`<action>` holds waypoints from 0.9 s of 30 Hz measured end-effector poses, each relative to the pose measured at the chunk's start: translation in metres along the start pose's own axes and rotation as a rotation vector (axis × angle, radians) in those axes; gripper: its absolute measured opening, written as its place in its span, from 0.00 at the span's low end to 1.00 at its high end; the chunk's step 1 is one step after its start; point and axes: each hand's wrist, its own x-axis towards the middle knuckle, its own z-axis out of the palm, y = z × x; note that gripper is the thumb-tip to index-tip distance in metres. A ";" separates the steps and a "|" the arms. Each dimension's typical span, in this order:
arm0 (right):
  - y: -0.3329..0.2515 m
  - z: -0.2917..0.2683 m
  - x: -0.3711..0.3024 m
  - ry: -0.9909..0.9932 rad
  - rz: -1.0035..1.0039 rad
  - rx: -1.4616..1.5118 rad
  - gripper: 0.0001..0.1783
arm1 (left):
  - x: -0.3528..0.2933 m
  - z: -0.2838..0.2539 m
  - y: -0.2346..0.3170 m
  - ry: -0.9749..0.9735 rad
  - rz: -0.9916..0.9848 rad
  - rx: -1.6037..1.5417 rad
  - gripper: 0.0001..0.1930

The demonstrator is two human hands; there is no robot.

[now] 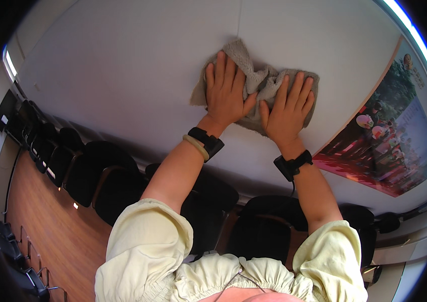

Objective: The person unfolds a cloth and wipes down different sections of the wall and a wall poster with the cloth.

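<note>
Both hands lie flat against a pale wall (138, 65), pressing a cloth (254, 80) to it. The left hand (226, 95) has its fingers straight and slightly apart, thumb out to the right; the right hand (288, 109) is spread much the same, thumb toward the left. Neither curls round the cloth: it is held only under the palms and fingers. The cloth sits between and beneath them, bunched into raised folds in the middle, one corner reaching above the left hand.

On the left wrist are a black strap (207, 143) with a small box and a smooth, pale bangle (196, 147); on the right wrist is another black strap (294, 165), a thin cable hanging from its box. To the right of the right hand, a glossy, colourful poster (387, 133) covers part of the wall. A row of black chairs (259, 231) stands along the wall's foot, between it and the person.

The cloth is grey-brown and fluffy, the wall smooth with a thin upright seam, the floor (57, 201) brown with a wood grain, the sleeves (145, 241) pale yellow and gathered.

The arms hide parts of the chairs; those at far left blur together in shadow, and the dark rim cuts off the room's edges.
</note>
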 end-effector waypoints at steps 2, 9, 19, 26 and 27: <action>-0.003 0.003 -0.009 -0.010 -0.005 0.012 0.40 | -0.011 0.001 -0.001 -0.018 -0.005 -0.004 0.32; -0.010 0.014 -0.037 -0.071 -0.029 0.014 0.40 | -0.044 0.010 -0.006 -0.019 0.032 -0.015 0.29; -0.021 0.032 -0.081 -0.136 -0.080 -0.009 0.36 | -0.109 0.025 -0.014 -0.127 0.029 -0.035 0.37; -0.033 0.040 -0.112 -0.197 -0.083 0.015 0.34 | -0.143 0.023 -0.014 -0.205 -0.006 0.000 0.35; -0.034 0.042 -0.114 -0.188 -0.100 0.017 0.34 | -0.145 0.023 -0.014 -0.193 0.026 0.040 0.34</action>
